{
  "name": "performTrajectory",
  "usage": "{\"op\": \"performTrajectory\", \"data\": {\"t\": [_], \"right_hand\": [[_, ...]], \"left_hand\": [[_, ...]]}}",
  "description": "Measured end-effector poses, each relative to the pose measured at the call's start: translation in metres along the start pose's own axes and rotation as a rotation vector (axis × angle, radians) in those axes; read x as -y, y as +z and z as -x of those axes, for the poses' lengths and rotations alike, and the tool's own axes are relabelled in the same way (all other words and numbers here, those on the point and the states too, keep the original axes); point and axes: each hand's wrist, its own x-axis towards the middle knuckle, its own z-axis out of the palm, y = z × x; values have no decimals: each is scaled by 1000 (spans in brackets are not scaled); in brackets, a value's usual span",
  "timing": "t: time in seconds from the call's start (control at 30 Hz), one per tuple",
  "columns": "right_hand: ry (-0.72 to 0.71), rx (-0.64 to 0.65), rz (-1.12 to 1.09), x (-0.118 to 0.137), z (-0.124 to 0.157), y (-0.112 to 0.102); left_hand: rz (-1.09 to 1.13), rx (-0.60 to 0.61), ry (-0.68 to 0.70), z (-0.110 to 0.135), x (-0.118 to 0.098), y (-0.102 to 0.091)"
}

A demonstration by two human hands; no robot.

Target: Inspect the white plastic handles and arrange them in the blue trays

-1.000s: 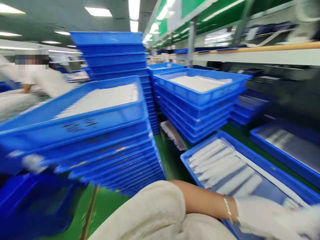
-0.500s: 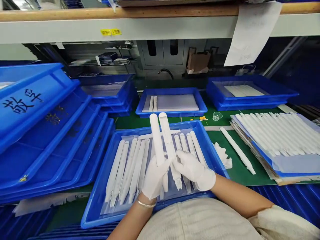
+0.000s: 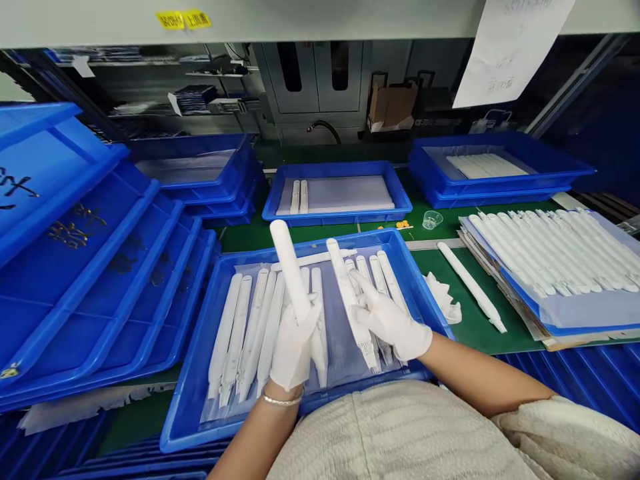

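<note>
My left hand, in a white glove, is closed around a long white plastic piece with a rounded top, tilted up over the blue tray. My gloved right hand grips a second white piece, its slotted inner side showing and its toothed end pointing down. That piece is above the tray's right part, beside a row of similar pieces. More white pieces lie side by side in the tray's left half. One piece lies crosswise at the far side.
Tilted blue trays are stacked at the left. Behind stands a tray holding two white pieces. At right are a loose white piece, crumpled white material, a clear cup and a stack of white pieces.
My hands have moved apart. The left piece has gone left, and the right piece has dropped lower toward the row at the tray's right. The view has tilted down slightly.
</note>
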Motion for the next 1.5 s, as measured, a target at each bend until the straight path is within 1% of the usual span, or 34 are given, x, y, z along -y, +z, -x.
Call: {"op": "performTrajectory", "data": {"t": [0.1,0.2,0.33,0.4,0.47,0.6,0.7,0.77,0.8,0.87,0.93,0.97,1.0,1.03,1.07,1.1,1.13,1.2,1.3,1.4,1.5], "right_hand": [[-4,69,109,-14,-3,2],[42,94,264,-22,-5,12],[76,77,420,-27,-5,27],[81,57,479,-30,-5,31],[88,65,550,-33,-4,33],[112,140,661,-32,0,36],[84,180,646,-25,4,32],[6,172,570,-19,2,19],[-43,151,520,-17,-2,8],[-118,73,441,-16,-18,-26],[-123,-62,455,-22,-42,-71],[-81,-169,503,-28,-56,-95],[-15,-243,579,-35,-70,-119],[78,-283,689,-45,-85,-140],[203,-273,819,-55,-99,-159],[270,-261,862,-66,-113,-173],[313,-239,890,-76,-125,-183],[371,-163,930,-96,-146,-191],[387,-56,981,-116,-168,-187],[356,-12,1034,-125,-183,-183],[311,6,1061,-125,-190,-183]], "left_hand": [[56,22,-21,-2,2,-6],[113,69,-33,1,3,-7],[162,97,-67,9,0,-5],[190,123,-81,11,-2,-5],[235,144,-112,11,-4,-5],[289,155,-154,10,-3,-6],[256,140,-176,12,-3,-6],[220,119,-193,13,-4,-7],[202,115,-189,13,-4,-7],[173,122,-187,11,-6,-8],[161,135,-219,6,-6,-9],[158,138,-232,3,-6,-8],[152,140,-240,1,-5,-8],[143,140,-238,-1,-4,-8],[129,134,-229,-3,-2,-7],[111,126,-220,-4,-1,-6],[95,118,-218,-4,0,-5],[84,103,-233,-5,3,-3],[117,96,-266,-6,4,-1],[183,125,-276,-8,3,0],[299,170,-308,-10,3,1]]}}
